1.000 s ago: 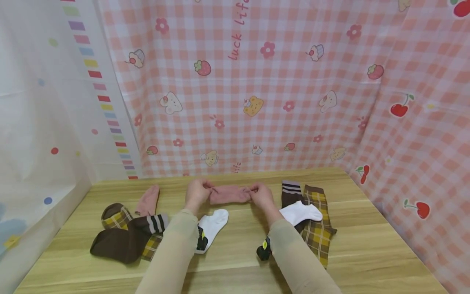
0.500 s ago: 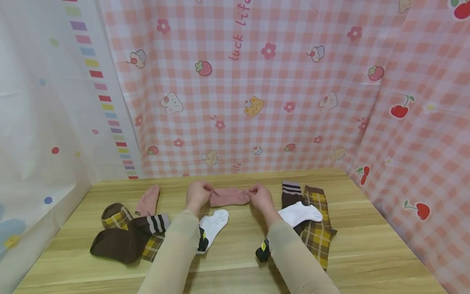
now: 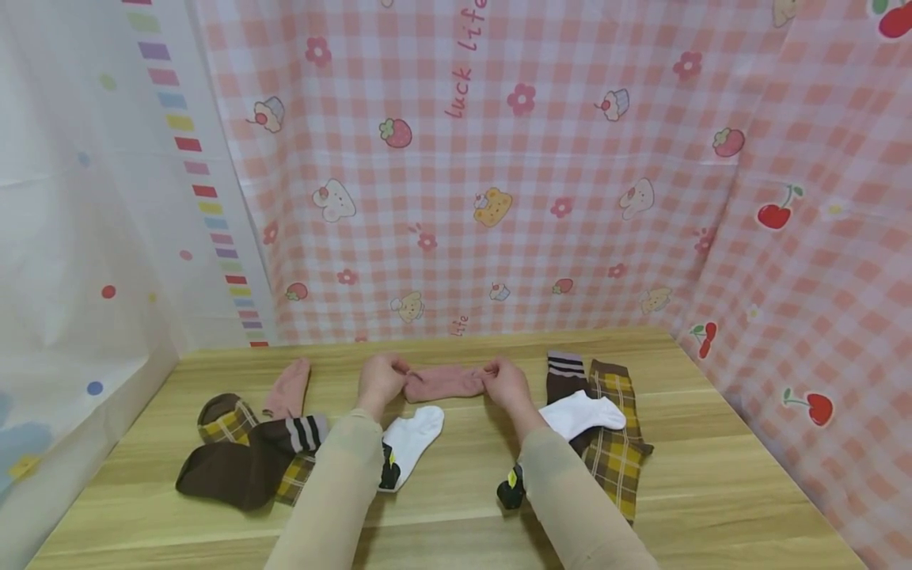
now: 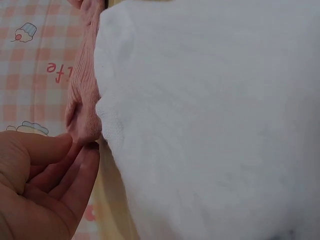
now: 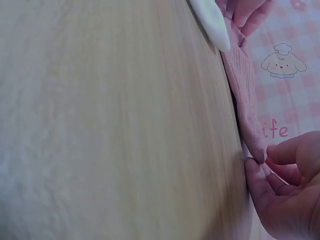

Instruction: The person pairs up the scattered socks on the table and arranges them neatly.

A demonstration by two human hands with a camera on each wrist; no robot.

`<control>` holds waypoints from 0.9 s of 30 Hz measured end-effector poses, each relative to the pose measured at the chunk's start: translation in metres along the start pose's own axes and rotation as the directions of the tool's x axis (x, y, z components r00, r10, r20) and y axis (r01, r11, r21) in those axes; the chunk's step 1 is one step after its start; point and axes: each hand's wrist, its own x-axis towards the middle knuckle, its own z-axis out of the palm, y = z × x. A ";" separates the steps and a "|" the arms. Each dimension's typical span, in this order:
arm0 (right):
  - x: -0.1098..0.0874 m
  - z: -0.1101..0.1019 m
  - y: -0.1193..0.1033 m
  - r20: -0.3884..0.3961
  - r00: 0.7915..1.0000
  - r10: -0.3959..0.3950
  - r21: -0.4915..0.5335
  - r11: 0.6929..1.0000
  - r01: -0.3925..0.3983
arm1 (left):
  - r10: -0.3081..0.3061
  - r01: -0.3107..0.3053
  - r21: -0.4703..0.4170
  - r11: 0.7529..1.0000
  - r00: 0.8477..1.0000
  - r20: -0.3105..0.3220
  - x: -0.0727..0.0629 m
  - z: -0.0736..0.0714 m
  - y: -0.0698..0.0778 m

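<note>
Stretched between both hands near the back of the table is a pink ribbed sock (image 3: pixel 443 383). My left hand (image 3: pixel 381 385) pinches its left end between thumb and fingers, as the left wrist view shows. At the other end, the thumb and fingers of my right hand (image 5: pixel 287 182) pinch the sock's tip. A white sock with a black patch (image 3: pixel 415 434) lies below the left hand, partly covered by the sleeve. Close to the right forearm lies another white sock (image 3: pixel 586 413), partly over darker socks; its black end (image 3: pixel 510 489) shows on the sleeve's other side.
On the left, a second pink sock (image 3: pixel 289 388), a dark brown striped sock (image 3: pixel 242 467) and a yellow plaid sock (image 3: pixel 229 421) overlap. A plaid sock (image 3: pixel 617 475) and a brown striped sock (image 3: pixel 566 378) lie on the right. Patterned curtains (image 3: pixel 456 261) border the wooden table (image 3: pixel 720 483).
Both hands keep their pinch on the pink sock, which has come slightly lower in the head view since one second ago. The other socks lie as before.
</note>
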 end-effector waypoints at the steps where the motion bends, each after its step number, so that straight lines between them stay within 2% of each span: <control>1: 0.000 0.000 0.000 0.003 1.000 -0.002 -0.005 1.000 0.002 | -0.002 0.002 0.002 1.000 1.000 0.000 0.000 -0.001 0.000; 14: 0.000 -0.006 0.003 0.043 0.999 -0.030 -0.017 0.999 0.031 | -0.034 0.034 0.006 0.999 0.999 0.040 -0.007 -0.008 0.005; 27: 0.000 -0.009 -0.002 0.011 0.984 -0.178 -0.042 0.983 0.179 | 0.072 -0.078 0.136 0.988 0.996 0.045 -0.011 -0.014 0.013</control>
